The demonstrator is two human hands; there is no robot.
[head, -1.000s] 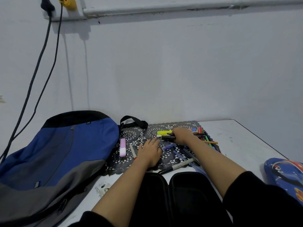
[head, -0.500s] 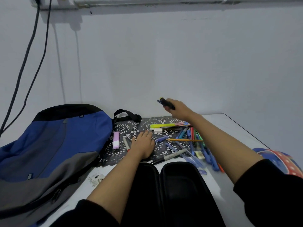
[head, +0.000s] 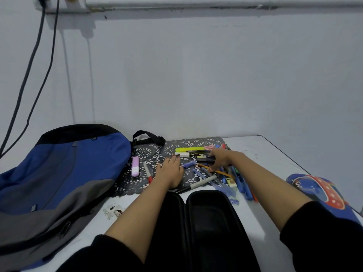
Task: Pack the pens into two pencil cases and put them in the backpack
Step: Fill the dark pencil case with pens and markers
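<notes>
My right hand [head: 221, 160] sits on the pens [head: 225, 176], fingers curled round a dark marker [head: 204, 160]. My left hand [head: 170, 171] lies flat, fingers straight, on the lace mat [head: 141, 152], a red-tipped marker [head: 147, 172] just beside it. The open black pencil case [head: 212, 222] lies nearer me, the backpack [head: 59, 169] to the left, and a blue printed pencil case [head: 318, 189] at the worktop's [head: 265, 154] right edge.

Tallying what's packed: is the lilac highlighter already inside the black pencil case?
No, the lilac highlighter lies on the lace mat, between the backpack and the left hand.
</notes>
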